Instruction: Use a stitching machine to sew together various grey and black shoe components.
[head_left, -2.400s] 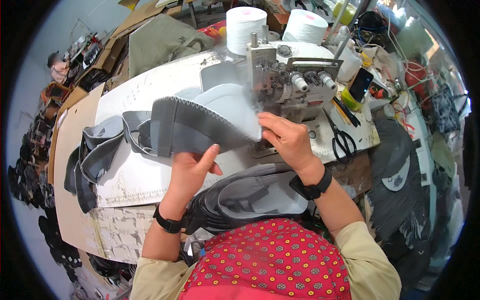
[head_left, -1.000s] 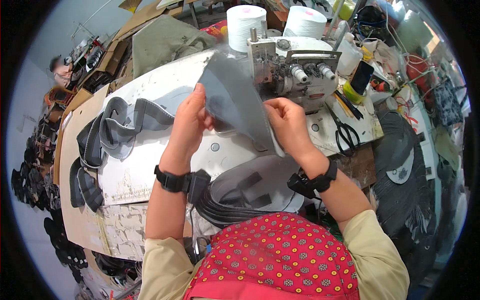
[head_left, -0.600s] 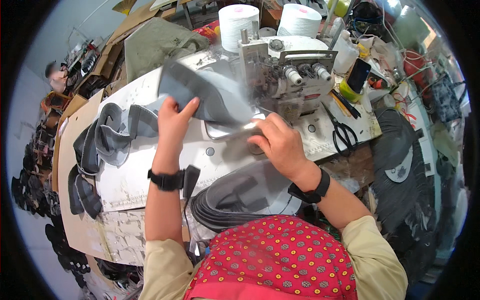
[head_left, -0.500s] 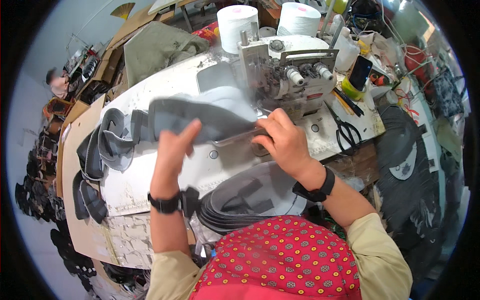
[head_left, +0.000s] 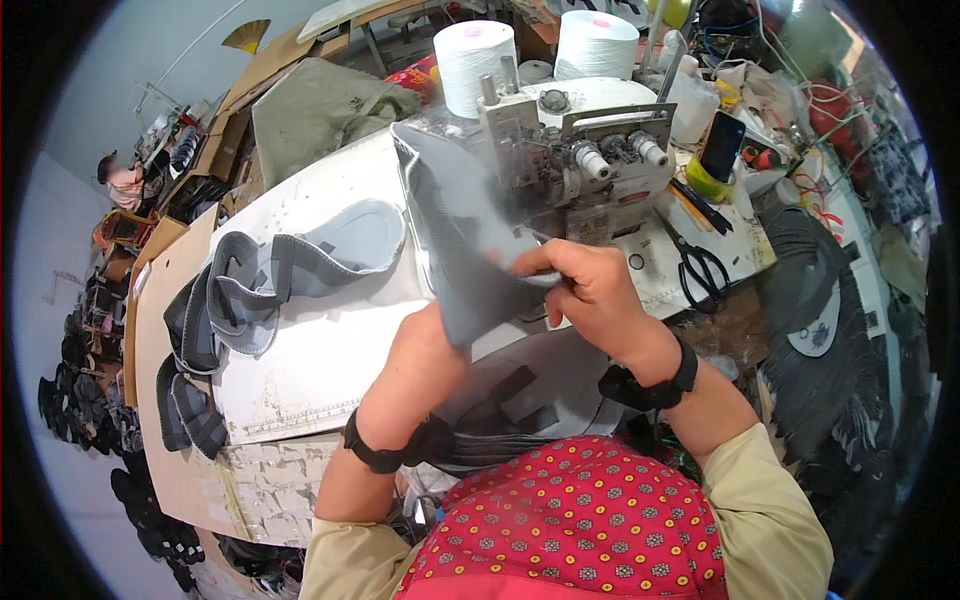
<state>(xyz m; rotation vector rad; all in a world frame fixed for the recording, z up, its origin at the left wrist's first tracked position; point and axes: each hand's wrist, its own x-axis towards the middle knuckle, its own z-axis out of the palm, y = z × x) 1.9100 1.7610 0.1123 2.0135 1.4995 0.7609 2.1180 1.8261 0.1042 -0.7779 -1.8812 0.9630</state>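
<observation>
A grey fabric piece, shaped like a shoe upper (head_left: 465, 210), stands tilted in front of the sewing machine (head_left: 590, 160), blurred by motion. My right hand (head_left: 605, 300) pinches its near right edge between thumb and fingers, close to the machine's front. Against the piece's lower left edge is my left hand (head_left: 425, 355); its fingers are hidden behind the fabric. To the left, a chain of similar sewn grey pieces (head_left: 345, 245) lies curled on the white machine table (head_left: 320, 375). Below my hands sits a stack of grey pieces (head_left: 530, 390), partly covered by my left forearm.
Black-handled scissors (head_left: 700, 270) lie right of the machine. Beside them, a phone (head_left: 722, 145) leans in a yellow holder (head_left: 708, 180). Two white thread cones (head_left: 475, 70) stand behind. Dark grey pieces (head_left: 815, 300) hang at the right. An olive cloth (head_left: 325, 115) covers the back left.
The piece has swung from lying flat to standing tilted, and part of the sewn chain now shows beside it. My left hand has moved right and nearer to it. My right hand still pinches the edge.
</observation>
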